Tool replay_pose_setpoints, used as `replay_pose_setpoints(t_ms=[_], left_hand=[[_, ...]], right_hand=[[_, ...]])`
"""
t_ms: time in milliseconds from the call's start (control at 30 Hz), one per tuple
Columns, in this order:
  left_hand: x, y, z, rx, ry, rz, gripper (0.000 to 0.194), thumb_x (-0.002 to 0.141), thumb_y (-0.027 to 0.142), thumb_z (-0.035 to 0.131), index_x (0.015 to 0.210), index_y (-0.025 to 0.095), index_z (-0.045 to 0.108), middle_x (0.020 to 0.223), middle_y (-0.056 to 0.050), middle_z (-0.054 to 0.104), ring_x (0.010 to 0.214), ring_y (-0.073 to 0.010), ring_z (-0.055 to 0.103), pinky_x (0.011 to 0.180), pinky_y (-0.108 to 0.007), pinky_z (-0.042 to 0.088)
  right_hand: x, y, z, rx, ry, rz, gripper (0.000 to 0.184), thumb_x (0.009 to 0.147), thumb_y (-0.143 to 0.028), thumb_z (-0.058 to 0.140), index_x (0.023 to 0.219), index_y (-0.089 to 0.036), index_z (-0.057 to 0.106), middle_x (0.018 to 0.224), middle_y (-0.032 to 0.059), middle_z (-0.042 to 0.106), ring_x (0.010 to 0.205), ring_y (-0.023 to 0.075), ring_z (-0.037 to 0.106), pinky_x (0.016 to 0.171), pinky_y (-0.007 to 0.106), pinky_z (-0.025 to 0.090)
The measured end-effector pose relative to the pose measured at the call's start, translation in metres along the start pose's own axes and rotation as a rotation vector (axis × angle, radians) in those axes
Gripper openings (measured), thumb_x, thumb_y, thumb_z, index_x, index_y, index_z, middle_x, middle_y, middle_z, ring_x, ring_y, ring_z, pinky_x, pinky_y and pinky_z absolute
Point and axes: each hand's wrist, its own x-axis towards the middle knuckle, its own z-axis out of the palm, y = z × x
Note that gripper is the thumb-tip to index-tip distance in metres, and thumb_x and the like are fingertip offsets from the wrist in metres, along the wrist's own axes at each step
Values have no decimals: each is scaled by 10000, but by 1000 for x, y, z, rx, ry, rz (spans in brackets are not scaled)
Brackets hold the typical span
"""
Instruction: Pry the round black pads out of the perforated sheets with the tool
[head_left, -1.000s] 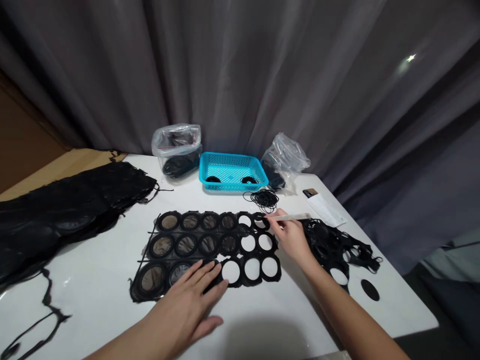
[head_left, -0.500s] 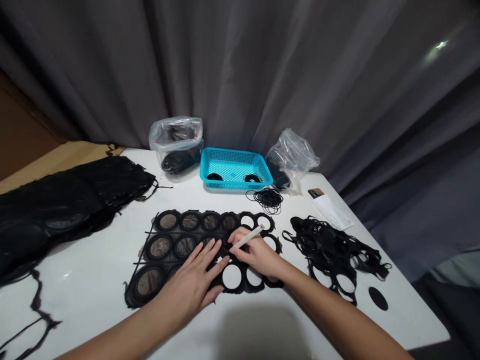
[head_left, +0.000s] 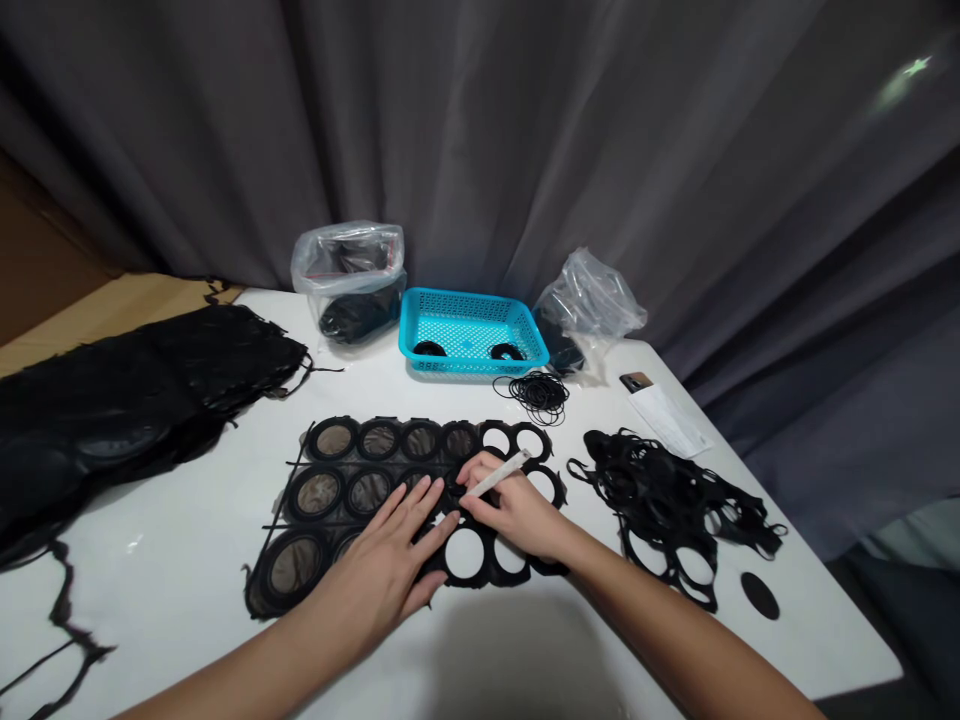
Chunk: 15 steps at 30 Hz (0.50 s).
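Observation:
A black rubber sheet [head_left: 346, 466] moulded with rows of round rings lies in front of me. Its left rings still have a dark film across them, while several on the right are open holes showing the white table. My left hand [head_left: 405, 540] rests on the sheet with fingers stretched out, pressing it down. Just right of those fingertips, my right hand [head_left: 510, 505] grips a slim off-white, flat-handled tool [head_left: 501, 475] like a pen. The tool's tip is hidden by the fingers, down at a ring in the middle row.
A blue basket [head_left: 472, 365] holding black rings stands behind, between two clear plastic bags [head_left: 349, 265] [head_left: 592, 295]. Thin black rings [head_left: 541, 397] lie before it. Black scrap [head_left: 660, 485], a black disc [head_left: 760, 596], paper [head_left: 671, 420] and a phone [head_left: 636, 382] sit right; stacked black sheets [head_left: 150, 400] left.
The camera view has shifted slightly. Both hands stay nearly where they were, the right one still gripping the tool at the same ring.

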Motion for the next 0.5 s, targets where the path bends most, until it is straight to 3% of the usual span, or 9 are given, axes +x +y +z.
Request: replay_pose_setpoints(t_ms=[100,233,333,400,500], left_hand=[[1,1,-3,-4,-7,-5,566,963,327,597,1496,226,435,1604,-155,331,1462,-332,341,1157,-523,348],[0,0,-4,-40,-7,-13,590,963,301,586,1520,246,399,1635,-124,269,1482,-325,299,1155,-515,358],[0,-2,-1,-59,2,-13,599,942,283,606,1509,239,417,1642,-126,248,1482,-338,295,1159,-523,349],[0,-2,1,-55,-6,-13,586,930,269,618,1489,246,447,1642,-124,249,1478,-346,302,1162,-534,339],[-1,-2,2,-49,-7,-19,562,936,276,618,1477,261,468,1635,-113,274,1472,-348,314,1166,-528,332]], right_hand=[[-3,-2,3,-58,6,-19,155,938,-171,565,789,-203,540,1057,34,581,912,163,575,847,310,472],[-15,-2,26,-293,57,-122,106,947,-127,513,908,-207,572,1150,101,601,1050,230,552,922,375,479],[-19,3,38,-439,94,-178,168,918,-71,487,963,-199,586,1192,150,617,1090,277,538,911,408,484],[-13,10,31,-398,171,-153,177,938,-85,454,944,-199,588,1082,133,656,998,258,572,863,381,491],[2,23,-3,-227,396,3,196,993,-211,427,876,-199,583,889,74,664,813,210,598,781,328,475]])
